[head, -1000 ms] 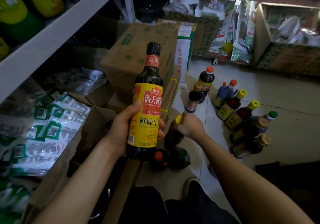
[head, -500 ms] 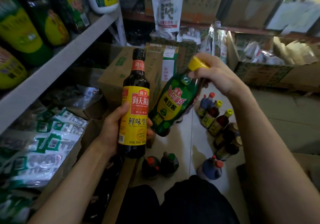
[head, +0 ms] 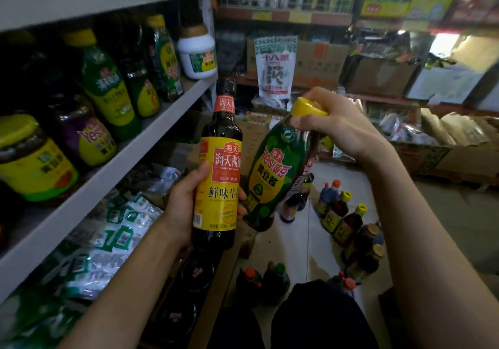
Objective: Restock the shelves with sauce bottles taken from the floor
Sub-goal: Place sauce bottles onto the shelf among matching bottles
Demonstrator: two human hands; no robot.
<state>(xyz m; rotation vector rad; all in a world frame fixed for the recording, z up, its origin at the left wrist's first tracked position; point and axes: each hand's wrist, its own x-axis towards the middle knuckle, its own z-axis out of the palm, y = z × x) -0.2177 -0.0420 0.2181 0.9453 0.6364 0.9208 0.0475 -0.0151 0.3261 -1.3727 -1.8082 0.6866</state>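
My left hand (head: 181,208) grips a dark soy sauce bottle (head: 219,170) with a yellow and red label, held upright at mid-frame. My right hand (head: 340,127) holds a green soybean sauce bottle (head: 275,175) by its yellow cap, the bottle hanging tilted beside the first one. Both bottles are level with the grey shelf (head: 113,165) on my left, which carries several green and yellow sauce bottles and jars (head: 108,89). More sauce bottles (head: 348,221) stand and lie on the tiled floor to the lower right.
Below the grey shelf lie white and green packets (head: 118,229). Two small capped bottles (head: 264,281) stand on the floor by my knees. Cardboard boxes (head: 378,75) and bagged goods line the back and right. My dark trousers (head: 318,319) fill the bottom middle.
My right hand lifted the green bottle off the floor and raised it next to the soy sauce bottle. My view has tilted up, bringing the stocked shelf into sight.
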